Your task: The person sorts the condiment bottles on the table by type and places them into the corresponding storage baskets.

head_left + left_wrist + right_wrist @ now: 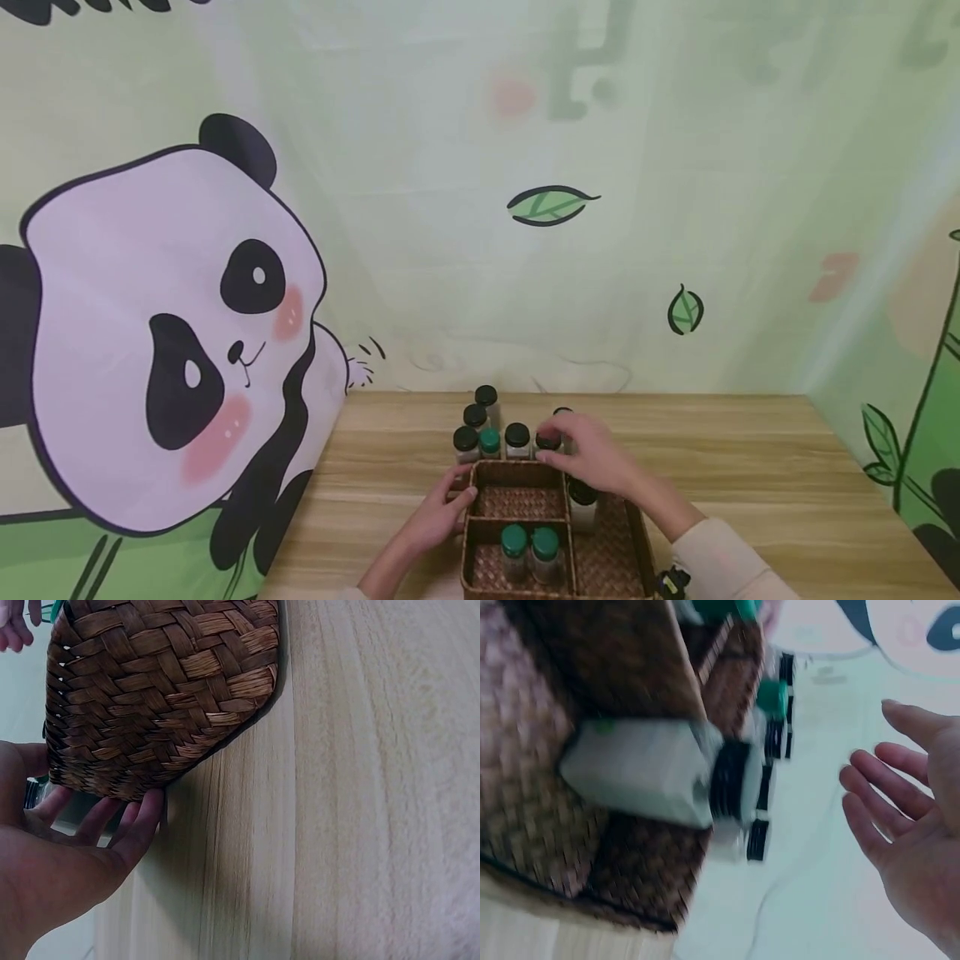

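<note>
My left hand (442,510) grips the back left corner of a brown woven basket (165,682), thumb by the rim and fingers round the back wall. My right hand (922,817) holds nothing; its fingers are loosely bent above the jars behind the basket. In the basket's right compartment a jar of pale contents with a black lid (652,771) stands near the divider. Two jars with green lids, a left one (513,550) and a right one (546,552), stand in the front left compartment. The back left compartment shows its bare woven floor (517,502).
Several black-lidded jars (517,439) and a small green-lidded jar (489,442) stand close behind the basket. A small dark object (672,581) is by its front right side. The wooden table (750,467) ends at a wall cloth (420,250) printed with a panda and leaves.
</note>
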Tool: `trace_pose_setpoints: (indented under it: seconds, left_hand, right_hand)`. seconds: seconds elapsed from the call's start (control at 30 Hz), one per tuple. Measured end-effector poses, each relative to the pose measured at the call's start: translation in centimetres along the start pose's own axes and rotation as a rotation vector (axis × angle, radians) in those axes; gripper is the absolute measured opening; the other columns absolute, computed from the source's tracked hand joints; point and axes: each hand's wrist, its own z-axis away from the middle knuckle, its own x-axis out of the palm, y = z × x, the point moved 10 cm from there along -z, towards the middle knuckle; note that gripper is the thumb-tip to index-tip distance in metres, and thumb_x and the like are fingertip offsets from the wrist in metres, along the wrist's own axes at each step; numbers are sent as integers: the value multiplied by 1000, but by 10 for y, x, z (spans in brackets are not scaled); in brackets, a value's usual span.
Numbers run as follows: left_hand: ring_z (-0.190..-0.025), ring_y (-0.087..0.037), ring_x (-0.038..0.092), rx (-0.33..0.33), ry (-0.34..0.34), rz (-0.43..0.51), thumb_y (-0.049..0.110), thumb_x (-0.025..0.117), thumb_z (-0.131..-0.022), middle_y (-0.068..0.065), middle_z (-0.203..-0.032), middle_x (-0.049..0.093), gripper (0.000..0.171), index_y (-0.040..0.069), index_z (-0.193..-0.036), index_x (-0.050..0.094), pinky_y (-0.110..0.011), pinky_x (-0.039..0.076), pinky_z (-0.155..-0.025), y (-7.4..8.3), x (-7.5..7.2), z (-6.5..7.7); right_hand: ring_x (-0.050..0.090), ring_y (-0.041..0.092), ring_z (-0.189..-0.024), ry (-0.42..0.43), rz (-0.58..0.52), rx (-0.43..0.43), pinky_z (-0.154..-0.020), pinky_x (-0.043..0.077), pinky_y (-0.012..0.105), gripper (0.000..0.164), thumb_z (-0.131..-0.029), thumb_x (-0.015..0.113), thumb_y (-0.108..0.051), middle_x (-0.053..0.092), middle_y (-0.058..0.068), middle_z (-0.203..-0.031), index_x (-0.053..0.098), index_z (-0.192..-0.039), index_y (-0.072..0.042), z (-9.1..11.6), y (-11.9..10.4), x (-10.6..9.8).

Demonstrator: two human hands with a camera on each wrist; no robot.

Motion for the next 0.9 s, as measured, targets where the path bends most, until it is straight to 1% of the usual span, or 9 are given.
trace_pose_setpoints:
  seconds: [0.1, 0.17, 0.27, 0.37, 0.47, 0.57, 0.63, 0.73, 0.9]
  left_hand:
    - [-132, -50, 52, 0, 3, -12, 21, 52, -113, -30, -143, 47, 54, 0, -159, 36, -51, 62, -90, 0, -1, 1]
    - [-132, -50, 52, 0, 0, -14, 22, 52, -113, -31, -143, 47, 54, 0, -159, 35, -52, 63, -90, 0, -2, 1]
    - [-132, -52, 52, 3, -3, -5, 21, 52, -113, -31, -143, 47, 54, -1, -159, 35, -53, 62, -90, -1, -2, 2]
    - [-132, -52, 51, 6, 0, 1, 20, 51, -113, -32, -143, 46, 53, -1, -159, 35, -54, 62, -90, 0, -3, 2]
    - [-133, -50, 51, 0, 0, -5, 22, 52, -113, -30, -144, 46, 53, 1, -159, 36, -53, 62, -91, -1, -3, 1]
    - [-134, -48, 51, -5, -9, -10, 23, 54, -113, -29, -145, 46, 53, 3, -159, 37, -52, 62, -91, -2, -3, 1]
    - [-133, -48, 52, -3, -14, -10, 23, 54, -112, -29, -144, 47, 53, 2, -159, 38, -52, 62, -90, -1, -2, 0]
    - [-132, -49, 52, 0, -13, -8, 21, 54, -112, -30, -144, 47, 53, 1, -158, 38, -52, 62, -90, 0, -2, 0]
    - [-132, -47, 53, 0, -2, 2, 20, 54, -112, -30, -143, 47, 52, 0, -157, 38, -53, 62, -91, 1, -2, 1]
  right_hand:
    - [69, 33, -109, 91, 31, 21, -95, 58, 53, 31, -99, 77, -17, 74, 14, -117, 72, -123, 1, -8, 13, -18]
    - [68, 35, -112, 128, 33, 49, -97, 57, 55, 32, -98, 78, -14, 73, 16, -119, 71, -124, 3, -12, 22, -25]
    - [66, 38, -116, 165, 43, 83, -99, 56, 56, 35, -99, 77, -13, 71, 18, -124, 69, -129, 4, -15, 35, -32]
    - [63, 40, -123, 172, 52, 120, -103, 54, 57, 40, -100, 75, -13, 68, 21, -131, 66, -134, 5, -17, 49, -32]
    - [59, 44, -129, 157, 89, 144, -107, 50, 60, 46, -100, 75, -13, 65, 24, -137, 62, -139, 7, -16, 63, -27]
    - [55, 46, -135, 123, 138, 165, -112, 45, 62, 51, -100, 74, -13, 60, 27, -143, 58, -144, 8, -14, 77, -20]
    - [53, 47, -137, 95, 163, 163, -113, 43, 62, 53, -100, 73, -12, 58, 28, -146, 55, -146, 9, -14, 83, -15]
    - [51, 49, -139, 57, 183, 141, -115, 41, 63, 54, -101, 71, -10, 55, 31, -148, 52, -147, 10, -15, 86, -8]
    - [50, 50, -139, -1, 171, 145, -116, 39, 63, 52, -101, 67, -5, 54, 32, -149, 51, -148, 11, -18, 89, 3]
